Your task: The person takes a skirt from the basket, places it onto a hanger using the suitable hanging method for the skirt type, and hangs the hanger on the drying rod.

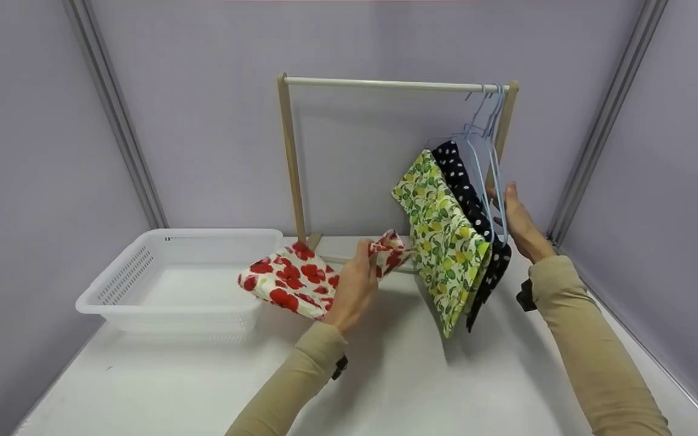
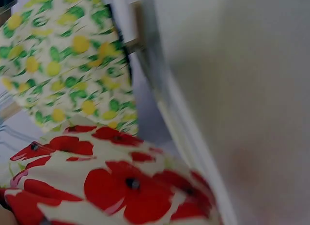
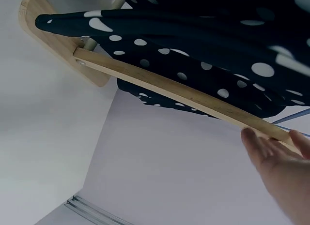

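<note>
My left hand (image 1: 355, 293) pinches a white cloth with red poppies (image 1: 291, 275), which spreads out on both sides of the fingers. In the left wrist view, the poppy cloth (image 2: 126, 181) fills the foreground. My right hand (image 1: 521, 227) is beside the light-blue hangers (image 1: 497, 163) at the rack's right end. In the right wrist view, the right hand (image 3: 278, 162) is at the wooden post (image 3: 179, 92), fingers mostly straight; contact is hard to judge. A lemon-print cloth (image 1: 440, 242) and a black polka-dot cloth (image 1: 461, 178) hang from the rack.
The wooden rack has a white rail (image 1: 385, 83) and a left post (image 1: 291, 157). At the left on the white table (image 1: 143, 381) stands a white plastic basket (image 1: 173, 310). Grey walls (image 1: 216, 151) enclose the table at the back and sides.
</note>
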{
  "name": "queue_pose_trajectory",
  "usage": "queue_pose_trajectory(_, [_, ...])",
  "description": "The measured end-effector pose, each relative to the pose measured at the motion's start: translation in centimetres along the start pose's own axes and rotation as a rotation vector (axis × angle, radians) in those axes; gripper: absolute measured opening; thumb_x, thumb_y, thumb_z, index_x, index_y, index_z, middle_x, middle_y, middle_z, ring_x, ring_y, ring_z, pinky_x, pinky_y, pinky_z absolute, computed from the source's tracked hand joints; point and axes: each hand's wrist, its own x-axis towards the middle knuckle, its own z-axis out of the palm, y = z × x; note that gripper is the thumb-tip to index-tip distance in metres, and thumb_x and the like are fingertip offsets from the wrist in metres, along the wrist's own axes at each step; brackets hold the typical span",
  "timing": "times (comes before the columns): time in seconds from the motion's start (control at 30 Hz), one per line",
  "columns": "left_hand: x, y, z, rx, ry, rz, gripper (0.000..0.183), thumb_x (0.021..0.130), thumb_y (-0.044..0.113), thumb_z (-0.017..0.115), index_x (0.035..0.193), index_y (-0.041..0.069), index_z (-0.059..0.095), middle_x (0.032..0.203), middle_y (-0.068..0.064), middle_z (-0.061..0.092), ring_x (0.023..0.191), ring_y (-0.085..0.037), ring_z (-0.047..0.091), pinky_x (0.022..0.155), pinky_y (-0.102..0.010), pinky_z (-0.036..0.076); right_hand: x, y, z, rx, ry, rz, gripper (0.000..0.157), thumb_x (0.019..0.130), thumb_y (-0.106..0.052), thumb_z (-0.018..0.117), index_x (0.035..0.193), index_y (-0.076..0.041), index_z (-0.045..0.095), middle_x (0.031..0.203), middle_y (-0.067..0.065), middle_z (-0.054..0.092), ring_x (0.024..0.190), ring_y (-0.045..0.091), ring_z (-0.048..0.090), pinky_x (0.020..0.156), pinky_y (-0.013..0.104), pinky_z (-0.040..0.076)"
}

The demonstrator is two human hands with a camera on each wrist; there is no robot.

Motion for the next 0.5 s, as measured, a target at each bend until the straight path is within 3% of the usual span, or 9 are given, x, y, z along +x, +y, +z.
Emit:
queue_pose_trajectory(0.17, [-1.6,-1.6,1.7,-0.025,-0.199,-0.043,0.015,0.107,0.022,0.037,0.119,0.013,0.038,0.069,0.000,0.046,0.062,-0.014,0.049,0.054,-0.027,0.042,-0.5,-0.3,0.2,-0.084,0.117,0.018,0.082,0.099,-0.057,-0.004,0.155,-0.002,0.020,0.161,0.024,0.015,0.149,0.039,0.010,0.120,0.054,0.010])
queue_pose_trajectory(0.33, [-3.3,-2.4,2.7,-0.033,-0.474,-0.054,0.016,0.106,0.025,0.044,0.118,0.015,0.044,0.081,-0.003,0.062,0.066,-0.010,0.051,0.057,-0.024,0.044,-0.8,-0.4,0.5,-0.095,0.200,0.011,0.083,0.100,-0.057,-0.001,0.152,-0.001,0.030,0.158,0.025,0.024,0.145,0.040,0.022,0.117,0.052,0.022])
queue_pose_trajectory(0.5, [-4.5,-3.1,3.2,0.059,-0.734,-0.071,0.020,0.103,0.026,0.050,0.119,0.013,0.051,0.088,-0.001,0.065,0.067,-0.007,0.054,0.064,-0.024,0.048,-1.2,-0.5,1.1,-0.138,0.323,-0.040,0.077,0.103,-0.053,0.007,0.144,0.000,0.046,0.152,0.023,0.039,0.139,0.035,0.037,0.112,0.046,0.034])
